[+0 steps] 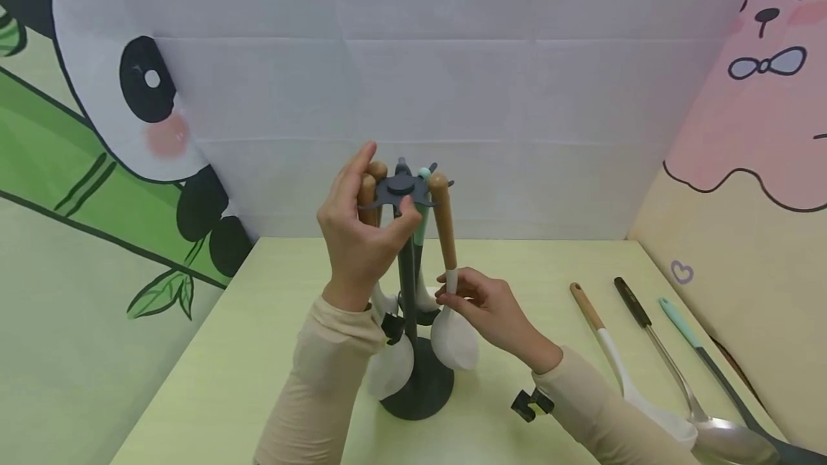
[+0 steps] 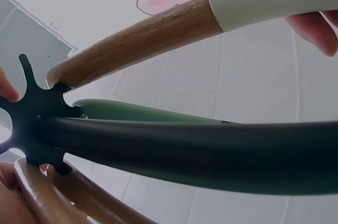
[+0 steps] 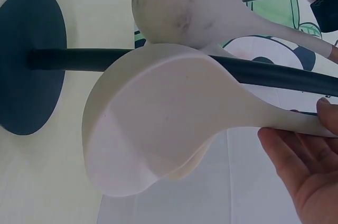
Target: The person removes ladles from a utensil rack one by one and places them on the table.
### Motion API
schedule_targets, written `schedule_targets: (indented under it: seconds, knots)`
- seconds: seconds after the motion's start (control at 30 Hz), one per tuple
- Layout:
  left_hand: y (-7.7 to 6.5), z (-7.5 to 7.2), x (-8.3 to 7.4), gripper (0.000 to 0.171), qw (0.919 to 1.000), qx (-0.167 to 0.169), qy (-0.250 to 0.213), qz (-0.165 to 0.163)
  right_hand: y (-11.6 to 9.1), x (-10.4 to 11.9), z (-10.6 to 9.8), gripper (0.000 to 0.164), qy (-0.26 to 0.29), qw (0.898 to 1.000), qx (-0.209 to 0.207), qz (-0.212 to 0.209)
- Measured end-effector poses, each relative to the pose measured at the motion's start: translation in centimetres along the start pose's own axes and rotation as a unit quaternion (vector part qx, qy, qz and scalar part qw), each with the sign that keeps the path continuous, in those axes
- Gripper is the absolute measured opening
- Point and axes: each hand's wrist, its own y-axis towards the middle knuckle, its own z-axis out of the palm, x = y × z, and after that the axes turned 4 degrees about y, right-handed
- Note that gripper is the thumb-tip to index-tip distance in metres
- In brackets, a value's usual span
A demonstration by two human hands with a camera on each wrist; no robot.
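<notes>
A dark grey rotating utensil rack (image 1: 400, 191) stands upright on the table, with several utensils hanging around its post. My left hand (image 1: 358, 239) steadies the rack's top, its thumb at the hub's near edge and fingers by the wooden handles on the left. My right hand (image 1: 481, 307) pinches the white neck of a ladle (image 1: 455, 339) with a wooden handle. That handle's top end (image 2: 60, 76) is right at one of the hub's hooks in the left wrist view. Another white ladle (image 3: 179, 10) hangs beside it. A mint-green handle (image 2: 132, 110) shows behind the post.
On the table's right lie a white utensil with a wooden handle (image 1: 586, 306), a metal utensil with a black handle (image 1: 632, 301) and a dark one with a mint handle (image 1: 680, 321). The rack's round base (image 1: 420, 390) rests on the table. Painted walls rise around.
</notes>
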Motion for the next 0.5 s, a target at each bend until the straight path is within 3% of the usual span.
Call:
schedule_targets:
  seconds: [0.5]
  knots:
    - [-0.06,-0.66,-0.24,0.060,0.9998,0.009,-0.012,-0.010,-0.79,0.12,0.89,0.020,-0.002,1.000,-0.014,-0.011]
